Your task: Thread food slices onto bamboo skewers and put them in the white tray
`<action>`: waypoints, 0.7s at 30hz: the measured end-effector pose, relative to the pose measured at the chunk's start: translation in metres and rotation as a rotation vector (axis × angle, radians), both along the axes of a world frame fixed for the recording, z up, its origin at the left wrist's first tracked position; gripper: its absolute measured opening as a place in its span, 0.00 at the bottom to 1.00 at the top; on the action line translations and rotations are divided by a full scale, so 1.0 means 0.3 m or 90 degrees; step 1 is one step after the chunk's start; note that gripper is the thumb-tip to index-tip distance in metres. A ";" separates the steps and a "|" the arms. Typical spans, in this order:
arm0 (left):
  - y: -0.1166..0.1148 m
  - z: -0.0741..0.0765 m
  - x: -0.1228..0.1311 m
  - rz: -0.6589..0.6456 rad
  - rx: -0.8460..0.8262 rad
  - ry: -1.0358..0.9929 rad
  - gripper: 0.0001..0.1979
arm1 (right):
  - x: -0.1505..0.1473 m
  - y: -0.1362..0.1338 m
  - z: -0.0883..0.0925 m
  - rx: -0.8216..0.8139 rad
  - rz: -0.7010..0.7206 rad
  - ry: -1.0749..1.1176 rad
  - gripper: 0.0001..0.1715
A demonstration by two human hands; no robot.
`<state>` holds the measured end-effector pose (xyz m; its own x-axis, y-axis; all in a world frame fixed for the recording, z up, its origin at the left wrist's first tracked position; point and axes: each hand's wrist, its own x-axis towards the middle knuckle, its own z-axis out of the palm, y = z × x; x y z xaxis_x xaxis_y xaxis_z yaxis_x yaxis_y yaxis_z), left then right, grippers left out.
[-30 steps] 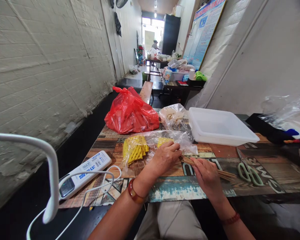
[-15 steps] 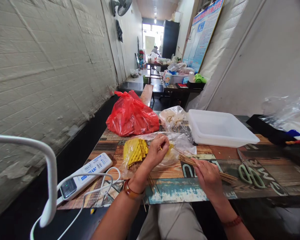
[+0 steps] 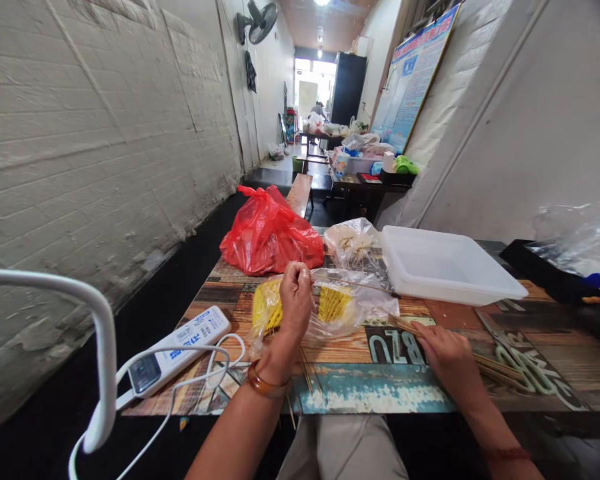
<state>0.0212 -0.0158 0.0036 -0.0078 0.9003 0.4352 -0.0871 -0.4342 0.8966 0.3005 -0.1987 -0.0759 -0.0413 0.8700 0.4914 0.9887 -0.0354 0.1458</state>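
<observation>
My left hand (image 3: 296, 297) is closed, raised over the clear plastic bag (image 3: 367, 303). From it a single thin wooden skewer (image 3: 353, 282) points right, its far end near the white tub. Yellow ridged pieces (image 3: 335, 305) lie on the bag to the right of that hand; more yellow pieces (image 3: 266, 301) under plastic on its left are partly hidden by it. Skewer ends (image 3: 306, 370) stick out toward the table's front edge. Lower right, my right hand (image 3: 447, 353) is wrapped round a bundle of skewers (image 3: 503, 372), whose back end lies over the scissors' handles.
Green-handled scissors (image 3: 525, 370) lie at right. Behind stand a white plastic tub (image 3: 450, 267), a red plastic bag (image 3: 275, 233) and a clear bag with skewered pieces (image 3: 353, 240). A white power strip (image 3: 180, 350) with a looping cable sits at left.
My left hand has moved left with the skewer, drawing it away from the bundle. My right hand has shifted right with the bundle, which now reaches the scissors. The camera view has shifted slightly.
</observation>
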 end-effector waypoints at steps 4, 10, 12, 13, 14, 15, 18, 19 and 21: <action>-0.020 0.009 0.009 -0.032 0.006 0.006 0.09 | 0.011 0.025 -0.015 -0.007 -0.011 0.016 0.18; -0.036 0.016 0.019 -0.023 0.033 0.086 0.09 | -0.102 0.037 0.033 0.055 0.029 0.145 0.19; -0.040 0.014 0.026 -0.023 0.032 0.112 0.10 | -0.167 0.033 0.059 0.091 0.055 0.244 0.19; -0.046 0.013 0.030 -0.023 0.035 0.124 0.10 | -0.199 0.033 0.072 0.114 0.064 0.313 0.19; -0.055 0.013 0.034 -0.026 0.039 0.136 0.10 | -0.229 0.035 0.087 0.131 0.074 0.402 0.20; -0.067 0.014 0.037 -0.031 0.045 0.150 0.10 | -0.257 0.040 0.102 0.146 0.080 0.503 0.21; -0.126 0.017 0.032 -0.065 0.075 0.198 0.09 | -0.317 0.061 0.147 0.171 0.093 0.820 0.25; -0.150 0.017 0.024 -0.076 0.086 0.213 0.09 | -0.332 0.067 0.161 0.182 0.097 0.909 0.25; -0.199 0.017 0.001 -0.080 0.103 0.232 0.09 | -0.360 0.067 0.179 0.215 0.101 1.045 0.23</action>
<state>0.0215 -0.0754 0.0087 0.2784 0.8046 0.5245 0.1629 -0.5777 0.7998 0.1925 -0.1786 -0.0223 0.5968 0.7620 0.2514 0.0738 0.2599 -0.9628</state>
